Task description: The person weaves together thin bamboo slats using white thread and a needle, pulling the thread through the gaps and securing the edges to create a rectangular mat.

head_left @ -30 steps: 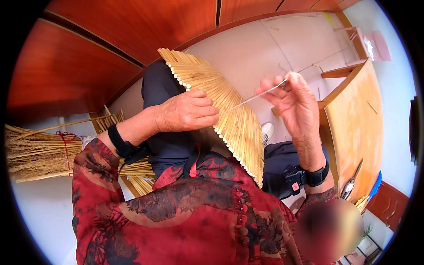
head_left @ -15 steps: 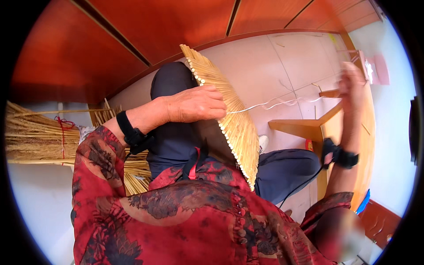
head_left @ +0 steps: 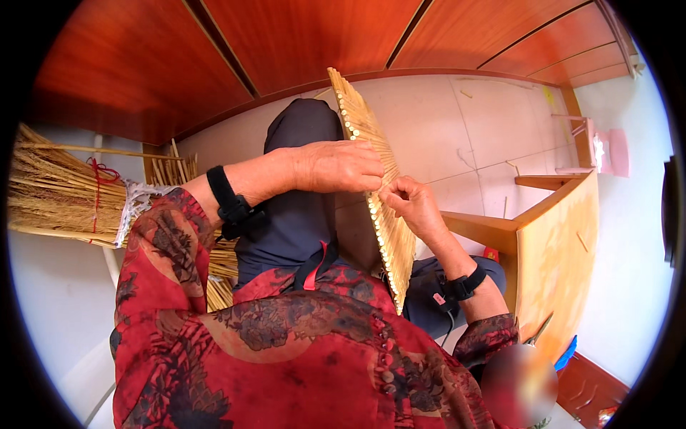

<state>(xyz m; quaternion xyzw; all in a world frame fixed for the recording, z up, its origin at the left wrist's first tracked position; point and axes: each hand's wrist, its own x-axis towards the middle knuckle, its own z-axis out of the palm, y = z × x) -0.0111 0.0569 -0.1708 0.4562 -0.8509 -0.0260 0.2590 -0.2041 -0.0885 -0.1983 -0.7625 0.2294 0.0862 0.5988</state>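
Note:
A stiff mat of straw-coloured stalks (head_left: 389,236), laid side by side with their cut ends in a row, stands tilted across my lap between my knees. My left hand (head_left: 339,166) is closed at the upper part of its edge, the fingertips gripping the stalk ends. My right hand (head_left: 416,206) is pinched against the mat's face, just beside the left fingertips. Whatever lies in that pinch is hidden by the fingers; the white string seen earlier cannot be made out now. Both wrists wear black straps.
On the left lie bundled brush-like stalks (head_left: 64,189) tied with red string, and more cut stalks (head_left: 171,168). A wooden bench (head_left: 561,250) on the right bears scissors (head_left: 541,327). Red-brown cabinet panels (head_left: 307,36) line the far side; stalk bits lie on the tiled floor (head_left: 429,114).
My right hand has come in from the far right, where white string stretched between the hands, to the mat beside my left hand. The view has shifted slightly.

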